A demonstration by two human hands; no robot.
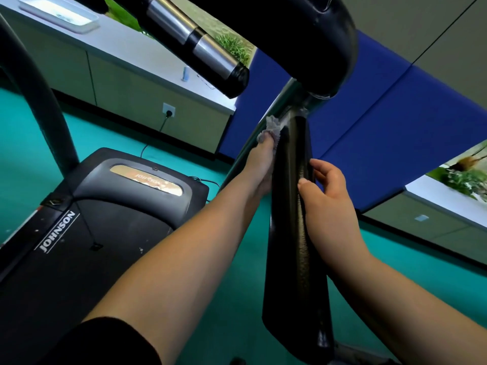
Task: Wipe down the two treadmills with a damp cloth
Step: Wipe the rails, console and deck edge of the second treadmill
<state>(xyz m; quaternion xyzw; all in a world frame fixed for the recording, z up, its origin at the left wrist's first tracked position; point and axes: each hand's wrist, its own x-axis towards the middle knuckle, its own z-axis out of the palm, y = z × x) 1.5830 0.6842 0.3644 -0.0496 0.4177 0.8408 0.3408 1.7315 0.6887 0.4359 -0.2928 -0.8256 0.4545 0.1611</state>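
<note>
Grip first: at 3 o'clock my right hand [329, 191] curls thumb and fingers round the treadmill's black foam handrail [295, 233], and I'd keep it there to steady the bar. Farther up at 1 o'clock, apart from it, my left hand [263, 164] bunches the damp cloth [272, 126] against the handrail's top end. I'd wrap it round and draw firmly downward.

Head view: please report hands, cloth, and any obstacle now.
Left hand grips cloth, pressed at handrail top. Right hand holds handrail lower down. No obstacle seen.
</note>
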